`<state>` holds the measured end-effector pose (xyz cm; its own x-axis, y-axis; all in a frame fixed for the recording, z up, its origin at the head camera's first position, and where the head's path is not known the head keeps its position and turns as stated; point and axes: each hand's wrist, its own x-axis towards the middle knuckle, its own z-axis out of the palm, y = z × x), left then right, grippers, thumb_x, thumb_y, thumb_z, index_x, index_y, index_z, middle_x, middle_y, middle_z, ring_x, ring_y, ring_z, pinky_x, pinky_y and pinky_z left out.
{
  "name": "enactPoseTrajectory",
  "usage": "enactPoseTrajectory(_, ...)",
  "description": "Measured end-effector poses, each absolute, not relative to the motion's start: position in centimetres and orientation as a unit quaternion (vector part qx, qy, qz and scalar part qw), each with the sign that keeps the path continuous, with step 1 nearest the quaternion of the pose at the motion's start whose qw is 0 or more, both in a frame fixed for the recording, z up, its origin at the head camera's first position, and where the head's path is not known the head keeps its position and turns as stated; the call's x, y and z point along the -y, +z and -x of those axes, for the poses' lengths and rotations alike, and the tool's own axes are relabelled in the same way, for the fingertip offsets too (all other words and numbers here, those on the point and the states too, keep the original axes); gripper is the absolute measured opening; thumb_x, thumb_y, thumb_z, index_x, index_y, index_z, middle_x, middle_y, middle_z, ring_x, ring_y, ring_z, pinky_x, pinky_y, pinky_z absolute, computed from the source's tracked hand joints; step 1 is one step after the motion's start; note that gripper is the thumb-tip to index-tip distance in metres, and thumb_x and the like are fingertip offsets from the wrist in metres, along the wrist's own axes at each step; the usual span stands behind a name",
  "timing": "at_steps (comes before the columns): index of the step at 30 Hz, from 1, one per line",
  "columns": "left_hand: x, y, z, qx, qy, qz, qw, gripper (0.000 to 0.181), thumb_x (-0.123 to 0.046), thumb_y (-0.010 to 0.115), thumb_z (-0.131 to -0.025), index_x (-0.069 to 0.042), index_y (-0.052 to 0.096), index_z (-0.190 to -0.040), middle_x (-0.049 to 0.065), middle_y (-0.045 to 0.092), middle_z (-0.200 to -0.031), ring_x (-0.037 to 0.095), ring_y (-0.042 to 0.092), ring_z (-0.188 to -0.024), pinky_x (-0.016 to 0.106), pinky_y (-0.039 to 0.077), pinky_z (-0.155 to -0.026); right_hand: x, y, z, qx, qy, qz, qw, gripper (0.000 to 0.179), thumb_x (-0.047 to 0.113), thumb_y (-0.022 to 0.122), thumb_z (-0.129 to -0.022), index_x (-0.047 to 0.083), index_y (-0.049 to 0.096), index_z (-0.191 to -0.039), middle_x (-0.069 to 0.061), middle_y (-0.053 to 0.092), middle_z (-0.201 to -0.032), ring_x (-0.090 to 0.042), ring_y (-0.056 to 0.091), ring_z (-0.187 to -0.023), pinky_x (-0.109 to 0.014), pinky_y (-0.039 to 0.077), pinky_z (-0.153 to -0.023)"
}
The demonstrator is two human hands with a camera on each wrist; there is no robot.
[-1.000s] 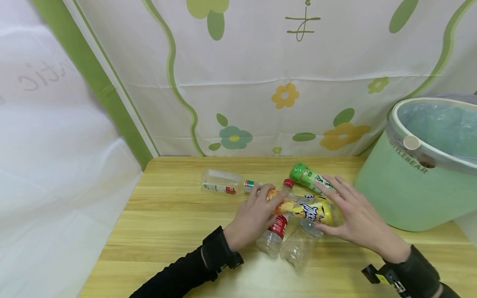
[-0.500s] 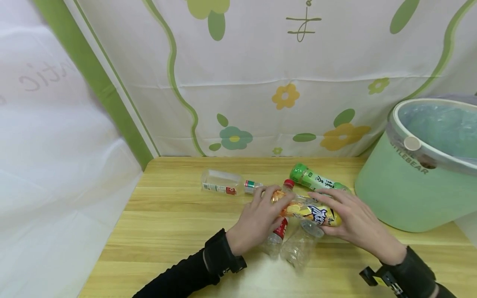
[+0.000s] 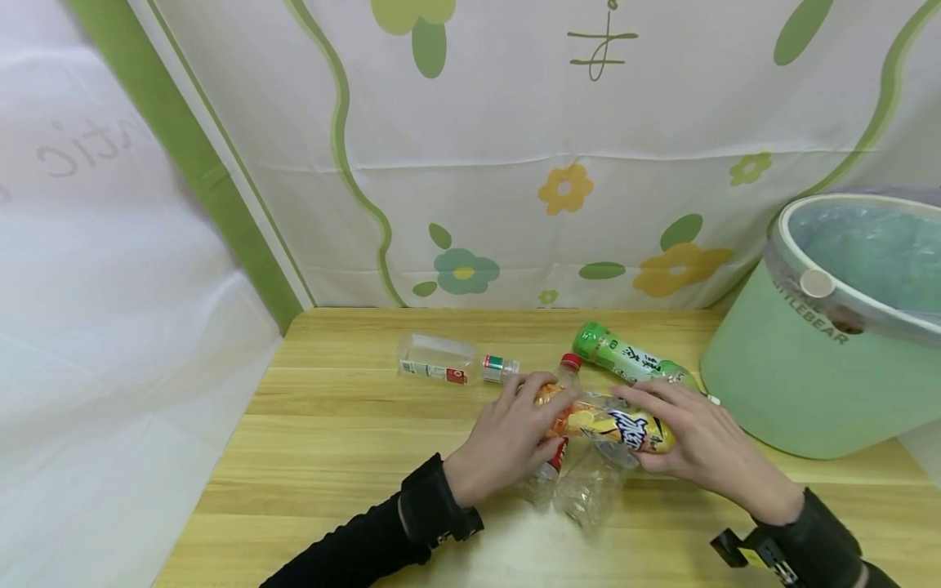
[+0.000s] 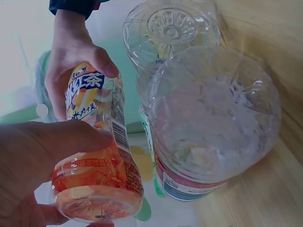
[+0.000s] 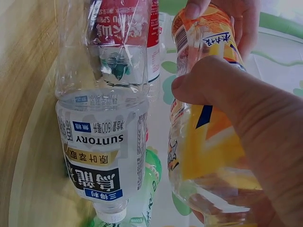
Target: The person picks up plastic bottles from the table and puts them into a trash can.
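Between both hands is a clear plastic drink bottle with an orange and yellow label. The left hand grips its orange base end, thumb along the side in the left wrist view. At the yellow end, the right hand curls its fingers and thumb round it; its thumb presses the label in the right wrist view. The held bottle lies across a red-labelled bottle with a red cap and overlaps a clear bottle, which the right wrist view shows with a white Suntory label.
Behind the hands lies a green-labelled bottle, near the right hand. Left of them a clear bottle lies on its side on the wooden table. A mint-green bin with a liner stands at right, before a flowered curtain.
The right hand, spread beside the bottle's yellow end a second ago, has come round and gripped it. The bottle has shifted slightly right, the left hand still holding it.
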<state>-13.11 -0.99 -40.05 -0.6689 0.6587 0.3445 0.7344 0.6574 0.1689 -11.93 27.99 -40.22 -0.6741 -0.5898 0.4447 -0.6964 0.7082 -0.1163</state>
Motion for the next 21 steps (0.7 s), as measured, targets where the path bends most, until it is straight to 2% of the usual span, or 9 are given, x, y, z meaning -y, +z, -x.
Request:
enactPoseTrajectory(5, 1.4, -40.3, 13.2, 0.897, -0.148, 0.394, 0.132, 0.069, -0.034, 0.076, -0.093, -0.025, 0.045, -0.154, 0.01, 0.047, -0.144, 0.028, 0.047, -0.119, 0.03, 0.056, -0.068, -28.0, -40.2, 11.8, 0.904, 0.141, -0.357, 0.19, 0.089, 0.023, 0.092, -0.057, 0.016, 0.062, -0.14, -0.007, 0.063, -0.121, -0.025, 0.063, -0.097, -0.045, 0.056, -0.068)
enactPoseTrajectory(11, 2.2, -40.6, 13.4, 0.898, -0.149, 0.394, 0.128, 0.081, -0.043, 0.075, -0.091, -0.027, 0.034, -0.159, 0.012, 0.047, -0.146, 0.032, 0.046, -0.129, 0.043, 0.056, -0.087, -28.0, -40.2, 11.8, 0.906, 0.139, -0.354, 0.187, 0.089, 0.023, 0.091, -0.056, 0.016, 0.062, -0.14, -0.006, 0.063, -0.121, -0.025, 0.063, -0.097, -0.045, 0.056, -0.068)
enactPoseTrajectory(17, 3.4, -40.8, 13.6, 0.904, -0.138, 0.386, 0.123, 0.089, -0.053, 0.072, -0.09, -0.025, 0.028, -0.162, 0.014, 0.046, -0.149, 0.034, 0.044, -0.133, 0.048, 0.05, -0.099, -28.2, -40.3, 11.7, 0.907, 0.139, -0.351, 0.186, 0.089, 0.025, 0.092, -0.057, 0.017, 0.062, -0.14, -0.005, 0.063, -0.121, -0.021, 0.061, -0.096, -0.041, 0.054, -0.066)
enactPoseTrajectory(21, 4.7, -41.3, 13.6, 0.907, -0.138, 0.378, 0.126, 0.09, -0.059, 0.069, -0.09, -0.021, 0.03, -0.162, 0.016, 0.044, -0.151, 0.037, 0.042, -0.136, 0.051, 0.044, -0.106, -28.2, -40.4, 11.6, 0.909, 0.139, -0.347, 0.185, 0.089, 0.025, 0.092, -0.058, 0.018, 0.061, -0.141, -0.006, 0.063, -0.121, -0.021, 0.061, -0.095, -0.039, 0.054, -0.065)
